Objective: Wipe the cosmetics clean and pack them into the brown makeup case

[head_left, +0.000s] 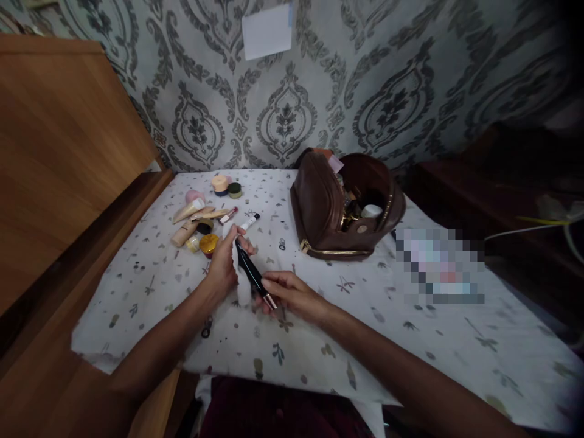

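Note:
A black makeup brush with a silvery collar lies slantwise between my hands, above the cloth. My left hand is closed on a crumpled white tissue, which touches the upper end of the brush. Near its lower end, my right hand pinches the brush between thumb and fingers. The bristles, by the right fingers, are blurred. Just beyond my left hand sits a jar with a golden lid.
Tubes, brushes and small jars cluster at the left; a cream-lidded jar and a green jar stand behind them. An open brown bag rests at the back right. A pixelated object lies right on the patterned cloth.

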`<state>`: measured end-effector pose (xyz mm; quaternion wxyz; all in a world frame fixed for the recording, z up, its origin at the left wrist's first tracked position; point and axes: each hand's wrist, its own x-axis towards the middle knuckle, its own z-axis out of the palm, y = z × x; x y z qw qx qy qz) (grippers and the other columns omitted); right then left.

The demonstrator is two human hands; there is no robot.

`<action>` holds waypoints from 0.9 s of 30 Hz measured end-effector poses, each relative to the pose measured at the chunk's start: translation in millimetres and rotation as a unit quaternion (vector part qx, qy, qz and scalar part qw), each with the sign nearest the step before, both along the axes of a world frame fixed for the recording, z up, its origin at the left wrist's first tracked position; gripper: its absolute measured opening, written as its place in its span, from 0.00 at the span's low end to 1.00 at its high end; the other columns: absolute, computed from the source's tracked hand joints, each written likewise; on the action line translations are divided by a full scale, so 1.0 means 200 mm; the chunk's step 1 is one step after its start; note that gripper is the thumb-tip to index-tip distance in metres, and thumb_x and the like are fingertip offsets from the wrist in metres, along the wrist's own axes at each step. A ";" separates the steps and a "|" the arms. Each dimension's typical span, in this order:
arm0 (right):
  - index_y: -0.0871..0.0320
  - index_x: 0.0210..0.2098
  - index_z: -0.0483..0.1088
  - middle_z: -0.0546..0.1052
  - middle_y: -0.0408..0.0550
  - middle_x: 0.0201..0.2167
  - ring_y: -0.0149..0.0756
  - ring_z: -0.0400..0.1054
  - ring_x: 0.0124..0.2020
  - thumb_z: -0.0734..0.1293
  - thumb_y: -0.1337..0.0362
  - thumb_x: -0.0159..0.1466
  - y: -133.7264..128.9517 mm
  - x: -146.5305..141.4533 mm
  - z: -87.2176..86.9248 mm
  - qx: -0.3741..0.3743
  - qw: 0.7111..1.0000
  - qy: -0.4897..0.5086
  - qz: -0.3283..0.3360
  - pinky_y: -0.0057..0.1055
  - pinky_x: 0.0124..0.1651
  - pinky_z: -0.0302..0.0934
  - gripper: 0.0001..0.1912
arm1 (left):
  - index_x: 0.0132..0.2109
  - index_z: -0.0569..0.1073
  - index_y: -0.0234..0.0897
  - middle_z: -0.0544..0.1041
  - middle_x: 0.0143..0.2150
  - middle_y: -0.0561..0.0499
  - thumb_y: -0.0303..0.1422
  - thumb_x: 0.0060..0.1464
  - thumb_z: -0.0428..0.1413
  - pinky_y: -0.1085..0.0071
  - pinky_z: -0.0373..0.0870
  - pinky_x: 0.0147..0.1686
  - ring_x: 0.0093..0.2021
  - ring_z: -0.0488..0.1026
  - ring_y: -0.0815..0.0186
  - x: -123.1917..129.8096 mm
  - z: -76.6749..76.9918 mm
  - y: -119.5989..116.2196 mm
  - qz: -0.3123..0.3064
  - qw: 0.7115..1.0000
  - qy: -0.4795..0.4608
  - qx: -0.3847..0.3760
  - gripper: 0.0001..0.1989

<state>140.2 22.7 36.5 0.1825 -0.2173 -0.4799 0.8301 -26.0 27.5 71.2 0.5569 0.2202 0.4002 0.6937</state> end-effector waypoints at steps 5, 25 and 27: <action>0.60 0.44 0.74 0.76 0.45 0.34 0.30 0.70 0.33 0.76 0.56 0.54 0.00 -0.01 0.00 0.002 0.999 0.031 -0.023 0.27 0.35 0.67 0.22 | 0.38 0.70 0.37 0.70 0.21 0.59 0.51 0.53 0.61 0.75 0.70 0.30 0.22 0.70 0.72 0.00 0.02 0.00 0.020 0.999 -0.037 0.003 0.21; 0.57 0.33 0.74 0.72 0.46 0.32 0.34 0.66 0.33 0.73 0.56 0.56 0.00 -0.01 -0.03 0.307 0.922 -0.102 -0.210 0.31 0.38 0.63 0.11 | 0.34 0.70 0.35 0.73 0.20 0.56 0.46 0.50 0.64 0.70 0.75 0.34 0.24 0.73 0.70 0.06 -0.06 0.01 0.013 1.000 -0.012 -0.004 0.19; 0.57 0.34 0.75 0.73 0.46 0.32 0.34 0.67 0.33 0.74 0.52 0.55 0.01 -0.01 -0.04 0.251 0.943 -0.071 -0.207 0.33 0.38 0.65 0.16 | 0.36 0.71 0.35 0.75 0.22 0.55 0.47 0.49 0.64 0.71 0.75 0.32 0.26 0.75 0.69 0.08 -0.06 -0.01 -0.029 0.999 0.004 0.014 0.20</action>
